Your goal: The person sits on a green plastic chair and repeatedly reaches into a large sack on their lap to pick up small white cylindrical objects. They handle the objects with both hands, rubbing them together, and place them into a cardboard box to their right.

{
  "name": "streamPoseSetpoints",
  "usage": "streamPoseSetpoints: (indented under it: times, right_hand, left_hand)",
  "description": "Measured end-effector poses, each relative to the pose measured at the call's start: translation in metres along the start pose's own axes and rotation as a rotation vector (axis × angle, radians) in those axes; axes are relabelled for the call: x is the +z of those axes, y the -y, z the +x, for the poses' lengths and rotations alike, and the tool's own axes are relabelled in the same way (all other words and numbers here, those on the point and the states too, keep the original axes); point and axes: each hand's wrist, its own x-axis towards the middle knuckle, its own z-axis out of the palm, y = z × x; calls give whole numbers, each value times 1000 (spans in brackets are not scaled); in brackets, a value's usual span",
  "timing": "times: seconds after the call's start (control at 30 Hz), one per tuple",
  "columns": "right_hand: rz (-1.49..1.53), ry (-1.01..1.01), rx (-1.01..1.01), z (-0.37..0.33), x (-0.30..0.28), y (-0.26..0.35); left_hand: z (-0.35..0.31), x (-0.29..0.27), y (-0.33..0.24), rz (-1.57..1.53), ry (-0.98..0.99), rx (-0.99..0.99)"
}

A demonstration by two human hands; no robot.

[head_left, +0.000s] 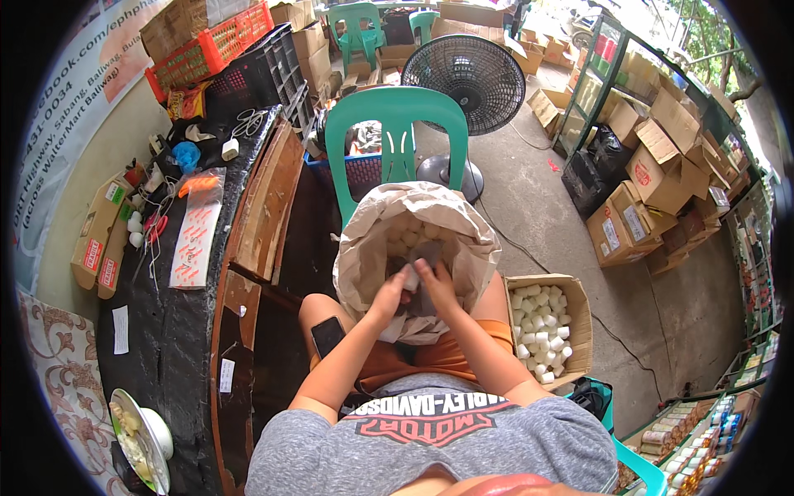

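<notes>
A large crumpled paper bag (364, 240) stands open in my lap, with several pale rounded pieces (405, 237) inside. Both my hands reach over its near rim and meet in the mouth of the bag. My left hand (389, 298) is closed around a small white piece (411, 279). Fingers curled, my right hand (440, 291) grips a thin grey sheet (425, 304), which looks like plastic or cloth. Some fingertips are hidden. At my right thigh, a cardboard box (581, 318) holds many white cylindrical pieces (539, 326).
A phone (327, 335) lies on my left thigh. Ahead are a green plastic chair (397, 99) and a black fan (463, 83). To the left, a black-covered table (141, 347) bears cords and a bowl (161, 434). Cardboard boxes (633, 223) pile up on the right.
</notes>
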Motion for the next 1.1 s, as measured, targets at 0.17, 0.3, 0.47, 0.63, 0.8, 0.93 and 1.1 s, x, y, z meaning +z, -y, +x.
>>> streamPoseSetpoints:
  times: [0.17, 0.3, 0.47, 0.63, 0.8, 0.93, 1.1]
  right_hand:
    - [34, 230, 132, -16, 12, 42]
    - [136, 130, 114, -12, 6, 29]
    - [41, -28, 75, -6, 4, 13]
    - [129, -161, 99, -7, 9, 21]
    - [385, -161, 212, 5, -3, 8]
    - [720, 139, 429, 3, -16, 3]
    - [93, 358, 168, -10, -7, 39]
  left_hand:
    - [6, -14, 17, -64, 41, -84]
    - [1, -7, 11, 157, 129, -60]
    - [-1, -3, 3, 255, 138, -144]
    - [-4, -1, 0, 222, 149, -165]
    - [-5, 2, 1, 163, 58, -34]
    - [-2, 3, 4, 143, -52, 133]
    - [1, -7, 26, 562, -133, 370]
